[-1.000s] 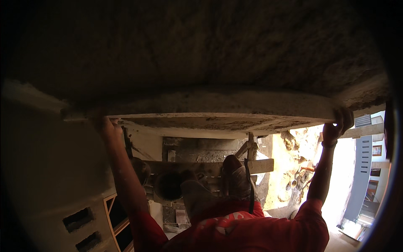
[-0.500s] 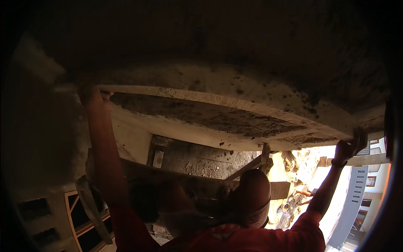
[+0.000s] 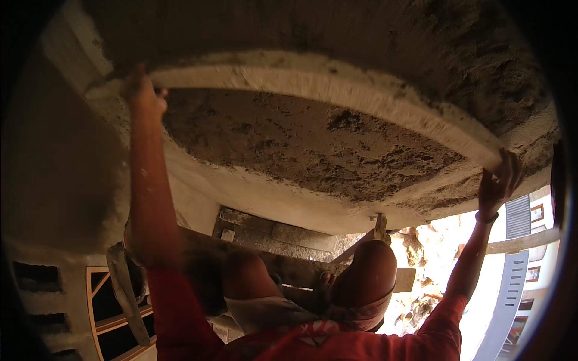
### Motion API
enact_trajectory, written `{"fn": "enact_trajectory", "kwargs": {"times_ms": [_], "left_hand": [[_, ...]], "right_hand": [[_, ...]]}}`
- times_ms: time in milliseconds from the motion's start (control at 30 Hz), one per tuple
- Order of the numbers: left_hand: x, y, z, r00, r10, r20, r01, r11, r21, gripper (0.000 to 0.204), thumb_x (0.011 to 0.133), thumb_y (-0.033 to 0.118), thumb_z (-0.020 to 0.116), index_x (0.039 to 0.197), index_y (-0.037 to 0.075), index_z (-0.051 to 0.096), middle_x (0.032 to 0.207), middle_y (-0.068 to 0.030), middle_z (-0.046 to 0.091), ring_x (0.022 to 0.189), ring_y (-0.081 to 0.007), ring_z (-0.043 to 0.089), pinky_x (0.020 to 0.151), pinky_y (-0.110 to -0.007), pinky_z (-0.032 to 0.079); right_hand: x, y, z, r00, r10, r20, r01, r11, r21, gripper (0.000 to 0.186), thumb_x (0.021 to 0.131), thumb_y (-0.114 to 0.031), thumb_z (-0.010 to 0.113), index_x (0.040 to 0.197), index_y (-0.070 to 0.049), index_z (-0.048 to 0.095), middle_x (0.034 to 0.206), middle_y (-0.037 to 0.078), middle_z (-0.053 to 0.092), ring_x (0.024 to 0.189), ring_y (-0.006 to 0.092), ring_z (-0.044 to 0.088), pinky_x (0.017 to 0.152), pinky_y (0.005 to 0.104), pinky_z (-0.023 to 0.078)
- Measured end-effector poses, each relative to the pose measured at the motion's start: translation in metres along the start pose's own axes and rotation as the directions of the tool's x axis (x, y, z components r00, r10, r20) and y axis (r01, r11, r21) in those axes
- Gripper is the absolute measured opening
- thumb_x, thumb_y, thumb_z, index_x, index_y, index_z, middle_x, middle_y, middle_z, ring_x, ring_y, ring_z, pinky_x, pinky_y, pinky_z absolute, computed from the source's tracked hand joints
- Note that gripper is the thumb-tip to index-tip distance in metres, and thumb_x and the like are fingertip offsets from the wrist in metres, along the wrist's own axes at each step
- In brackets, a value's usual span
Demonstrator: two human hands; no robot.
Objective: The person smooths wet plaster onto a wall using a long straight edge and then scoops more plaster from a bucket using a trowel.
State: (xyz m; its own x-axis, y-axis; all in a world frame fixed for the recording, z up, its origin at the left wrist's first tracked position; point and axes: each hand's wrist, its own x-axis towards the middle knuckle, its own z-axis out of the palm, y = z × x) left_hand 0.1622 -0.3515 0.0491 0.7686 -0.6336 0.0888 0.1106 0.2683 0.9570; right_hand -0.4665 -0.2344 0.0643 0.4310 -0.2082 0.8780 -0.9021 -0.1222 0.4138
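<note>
A long, pale plasterer's straightedge [image 3: 325, 87] spans the picture, mortar-smeared, against the overhead surface. My left hand [image 3: 146, 95] is wrapped round its left end, the thumb showing on the near side. At the other end my right hand [image 3: 501, 179] grips it with the fingers curled over. Both arms are raised and stretched wide apart. On the near side of the straightedge lies rough, dark mortar [image 3: 301, 144], pitted and uneven. Darker, smeared mortar [image 3: 373, 36] covers the surface beyond it.
Below me a wooden plank [image 3: 404, 280] runs across near my knees. A wooden post [image 3: 380, 227] stands beside it. At lower left are a wood-framed window [image 3: 120, 323] and a leaning strip [image 3: 129, 295]. A horizontal timber [image 3: 524, 242] crosses the bright opening at right.
Both hands have moved the straightedge farther away, up in the picture. More rough mortar shows on its near side. The crumbs that were falling below are no longer seen.
</note>
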Motion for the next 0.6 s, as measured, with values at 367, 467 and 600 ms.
{"fn": "enact_trajectory", "kwargs": {"times_ms": [367,467,600], "left_hand": [[0.003,-0.025,-0.006,0.99,0.07,0.119,-0.09,0.98,0.177,0.035,0.088,0.014,0.041,0.121,0.008,0.049,0.122,-0.0085,0.047,0.077,-0.0181,0.05,0.056,-0.031,0.046],[-0.026,-0.086,-0.036,0.991,0.041,0.125,-0.062,0.984,0.169,0.033,0.085,0.009,0.042,0.115,0.008,0.055,0.117,-0.0075,0.051,0.07,-0.0155,0.05,0.049,-0.032,0.043],[-0.072,-0.162,-0.031,0.998,-0.062,0.01,0.06,0.989,0.137,0.066,0.085,0.008,0.048,0.141,0.011,0.012,0.132,-0.0116,0.042,0.093,-0.0207,0.051,0.046,-0.032,0.043]], "right_hand": [[-0.059,0.006,0.004,0.996,-0.061,0.068,0.06,0.998,0.018,0.052,0.065,-0.003,0.073,0.113,-0.007,0.052,0.11,0.009,0.058,0.103,0.0267,0.052,0.087,0.0385,0.043],[-0.118,-0.031,0.026,0.997,0.014,0.081,-0.019,0.998,0.061,0.047,0.07,0.001,0.068,0.113,-0.01,0.051,0.112,0.008,0.056,0.105,0.0265,0.051,0.089,0.0414,0.043],[-0.171,-0.047,0.024,0.98,0.103,0.171,-0.117,0.99,0.073,0.047,0.069,0.004,0.067,0.11,-0.012,0.051,0.112,0.008,0.054,0.105,0.0289,0.05,0.089,0.0445,0.04]]}}
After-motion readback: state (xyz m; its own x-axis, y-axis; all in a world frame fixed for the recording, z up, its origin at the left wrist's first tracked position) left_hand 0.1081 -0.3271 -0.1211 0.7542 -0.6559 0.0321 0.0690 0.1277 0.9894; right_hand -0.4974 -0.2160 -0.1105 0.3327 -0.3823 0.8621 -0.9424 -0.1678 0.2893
